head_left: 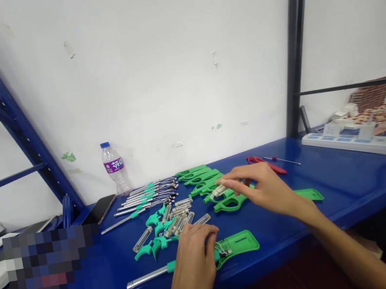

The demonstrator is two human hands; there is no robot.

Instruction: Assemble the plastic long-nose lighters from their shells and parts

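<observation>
- White wall (166, 70) fills the back, scuffed and patched with green to the left.
- Blue counter (111, 256) runs right across below it, and here's all the action!
- Right hand (255, 186) reaches over the middle, thumb and fingers pinched on a clear vial, just above the green shells.
- Left hand (196, 252) lies over the middle of the front piece, fingers curled; whether it grips, I cannot tell.
- That front piece: a silver tube (145, 279) pokes out on one side, an open green half-shell (244, 242) with pale wires on the other, near the counter's edge.
- Behind, wired metal rods (143, 199) lie in a row, and beside them the green shells (198, 178) line up.
- Over to the right, a white power strip (348, 142); against the wall, a purple-labelled bottle (113, 166), upright.
- Between rods and left hand, teal triggers (157, 243) jumble with loose clear tubes (142, 239).
- Smallest, the clear vial (217, 190), up in those right fingertips.
</observation>
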